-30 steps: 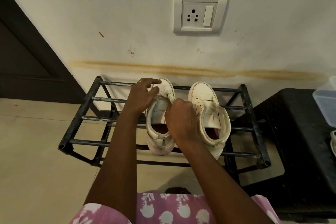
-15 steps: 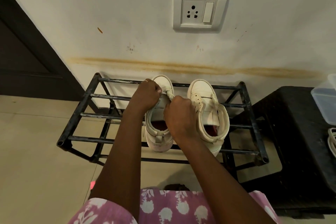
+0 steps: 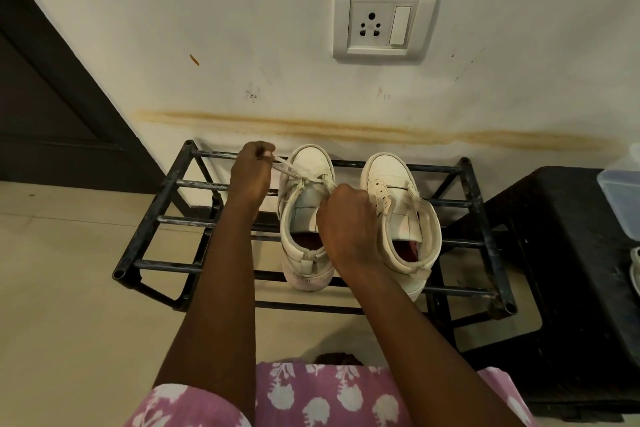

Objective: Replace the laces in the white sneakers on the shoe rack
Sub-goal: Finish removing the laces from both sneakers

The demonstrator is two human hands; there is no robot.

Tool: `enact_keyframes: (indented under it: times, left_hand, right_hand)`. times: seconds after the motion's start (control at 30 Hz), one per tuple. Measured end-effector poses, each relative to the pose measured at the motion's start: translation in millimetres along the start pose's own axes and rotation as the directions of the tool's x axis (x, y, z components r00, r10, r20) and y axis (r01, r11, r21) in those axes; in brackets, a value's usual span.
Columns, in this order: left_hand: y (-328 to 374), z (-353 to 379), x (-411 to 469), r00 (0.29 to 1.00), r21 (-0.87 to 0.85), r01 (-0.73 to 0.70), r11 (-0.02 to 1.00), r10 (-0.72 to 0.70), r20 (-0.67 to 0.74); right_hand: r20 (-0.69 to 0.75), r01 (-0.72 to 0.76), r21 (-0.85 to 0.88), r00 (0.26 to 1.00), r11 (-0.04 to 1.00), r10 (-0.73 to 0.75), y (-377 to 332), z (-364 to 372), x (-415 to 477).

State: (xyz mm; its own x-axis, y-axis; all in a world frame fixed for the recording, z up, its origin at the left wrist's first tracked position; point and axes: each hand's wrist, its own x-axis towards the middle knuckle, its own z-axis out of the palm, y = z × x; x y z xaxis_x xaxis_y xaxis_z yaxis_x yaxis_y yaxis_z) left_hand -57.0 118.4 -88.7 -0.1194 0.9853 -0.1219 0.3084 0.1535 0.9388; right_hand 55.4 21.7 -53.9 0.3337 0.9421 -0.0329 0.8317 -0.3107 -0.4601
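Sneakers, white and high-topped, stand side by side on the top bars of the black metal shoe rack [image 3: 149, 218], toes toward the wall behind the rack and heels toward the person. The left sneaker [image 3: 308, 163] sits near the rack's middle. The right sneaker [image 3: 384, 173] stands just beside it, toward the rack's right end, with its tongue and eyelet flaps lying open. A pale lace [image 3: 284, 165] crosses the eyelets of the left sneaker close to its toe.

The left hand [image 3: 251, 173] is over the rack's back bars, just left of that toe. Its grip pinches one end of the lace, and the strand runs straight from there to the eyelets. The right hand [image 3: 346, 222] is over the gap between the two sneakers, knuckles up, its grip curled and pinching the lace at the left sneaker's right eyelet row. The fingertips themselves are hidden behind the knuckles. Both forearms reach in over the rack's front edge from a pink flower-print garment [image 3: 346, 402].

On the wall above the rack are a white socket plate [image 3: 384, 19] and, lower, a brownish stain stripe [image 3: 346, 131]. A dark door [image 3: 41, 97] stands left of the rack. Just right of the rack, a black worktop [image 3: 554, 236] carries a clear plastic container [image 3: 620, 198]. The rack stands on a beige tiled floor [image 3: 62, 305].
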Motion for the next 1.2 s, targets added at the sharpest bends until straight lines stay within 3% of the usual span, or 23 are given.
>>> enact_keyframes:
  times: [0.1, 0.17, 0.27, 0.33, 0.6, 0.8, 0.9, 1.03, 1.1, 1.2]
  left_hand:
    - [9.9, 2.4, -6.9, 0.958, 0.140, -0.281, 0.949, 0.270, 0.093]
    - [9.9, 5.7, -6.9, 0.918, 0.290, -0.392, 0.873, 0.351, 0.185]
    - [8.2, 7.7, -6.6, 0.936, 0.554, -0.346, 0.757, 0.241, 0.256]
    - [10.4, 7.9, -8.6, 0.947, 0.617, -0.318, 0.720, 0.211, 0.243]
    - [15.1, 12.1, -13.2, 0.954, 0.614, -0.301, 0.730, 0.225, 0.200]
    - [6.2, 6.4, -6.4, 0.961, 0.447, -0.274, 0.852, 0.224, 0.161]
    - [-0.8, -5.8, -0.1, 0.978, 0.293, -0.203, 0.934, 0.206, 0.018]
    - [-4.2, -12.1, 3.4, 0.962, 0.250, -0.097, 0.963, 0.155, -0.225]
    - [-1.7, -10.2, 2.7, 0.968, 0.267, -0.085, 0.960, 0.143, -0.208]
    - [3.3, -7.0, -0.6, 0.987, 0.311, -0.145, 0.939, 0.159, -0.021]
  right_hand:
    - [0.001, 0.008, -0.002, 1.000, 1.000, -0.008, -0.1, -0.6, -0.6]
    - [0.012, 0.011, -0.008, 1.000, 1.000, -0.011, -0.8, -2.0, -0.8]
    - [0.025, 0.009, -0.010, 1.000, 1.000, -0.009, -0.9, -3.7, -0.8]
    - [0.030, 0.006, -0.008, 1.000, 1.000, -0.006, -1.4, -3.8, -1.0]
    - [0.024, 0.007, -0.008, 1.000, 1.000, -0.007, -0.9, -0.8, -0.6]
    - [0.014, -0.005, -0.003, 1.000, 1.000, 0.005, -1.5, 0.5, 0.1]
    - [0.009, 0.010, 0.001, 1.000, 1.000, -0.010, -0.8, 0.5, -0.7]
    - [0.010, 0.012, 0.005, 1.000, 1.000, -0.012, -0.9, -0.7, -1.7]
    - [0.010, 0.010, 0.008, 1.000, 1.000, -0.010, -0.4, -1.5, -1.9]
    - [0.009, -0.002, 0.011, 1.000, 1.000, 0.002, 0.1, -2.0, -1.5]
